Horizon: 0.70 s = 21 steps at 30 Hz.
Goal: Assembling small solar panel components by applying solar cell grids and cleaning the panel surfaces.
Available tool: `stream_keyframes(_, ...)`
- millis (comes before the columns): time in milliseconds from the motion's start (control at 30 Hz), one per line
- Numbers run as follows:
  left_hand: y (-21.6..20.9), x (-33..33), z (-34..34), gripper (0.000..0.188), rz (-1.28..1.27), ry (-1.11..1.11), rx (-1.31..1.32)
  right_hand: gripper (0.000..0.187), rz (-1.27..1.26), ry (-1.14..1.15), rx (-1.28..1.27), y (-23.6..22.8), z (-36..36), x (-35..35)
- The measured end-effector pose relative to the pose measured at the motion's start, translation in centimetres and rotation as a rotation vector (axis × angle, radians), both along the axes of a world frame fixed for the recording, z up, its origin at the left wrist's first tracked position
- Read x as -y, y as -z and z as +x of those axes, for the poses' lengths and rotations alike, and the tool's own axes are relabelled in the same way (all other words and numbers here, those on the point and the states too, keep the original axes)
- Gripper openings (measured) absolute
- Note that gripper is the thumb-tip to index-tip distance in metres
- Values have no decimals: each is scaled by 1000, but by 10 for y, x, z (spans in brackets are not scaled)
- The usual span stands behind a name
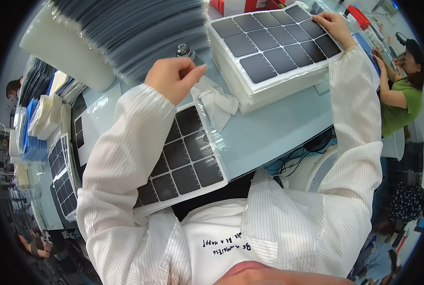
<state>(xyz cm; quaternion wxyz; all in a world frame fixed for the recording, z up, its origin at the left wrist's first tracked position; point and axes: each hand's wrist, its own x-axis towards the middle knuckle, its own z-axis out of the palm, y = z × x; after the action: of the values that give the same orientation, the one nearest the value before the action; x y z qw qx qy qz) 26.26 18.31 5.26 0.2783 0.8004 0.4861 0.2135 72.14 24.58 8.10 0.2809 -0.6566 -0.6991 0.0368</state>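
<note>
A tall stack of white sheets (pixel 269 92) stands at the far right of the bench. Its top sheet of dark rounded squares (pixel 269 40) lies face up. At that sheet's far right corner is my right hand (pixel 337 29), fingers and thumb closed on the edge. My left hand (pixel 174 78) is raised over the bench, its fingers curled and thumb pressed against them; whatever they may hold is hidden. Below it a similar sheet (pixel 186 159) lies at the near bench edge, partly covered by my left sleeve. A crumpled white cloth (pixel 216 102) rests between sheet and stack.
Behind my left hand stand a small clear bottle (pixel 184 50) and a large pile of dark sheets (pixel 140 33). A white roll (pixel 65 47) and bundled packs (pixel 46 116) are at left. Red bins (pixel 250 5) sit at the back. A person in green (pixel 401 97) works at right.
</note>
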Motion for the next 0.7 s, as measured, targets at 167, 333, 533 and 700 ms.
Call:
stream_keyframes(167,18,20,-31,24,145,68,-44,29,5,15,-70,3,-8,2)
stream_keyframes(333,40,37,-45,24,238,139,-66,30,64,-1,-7,4,-3,-3)
stream_keyframes(533,60,50,-54,43,137,114,-45,42,20,162,-250,-7,-11,27)
stream_keyframes(700,62,52,-58,46,190,107,-38,23,334,31,-238,-34,-72,102)
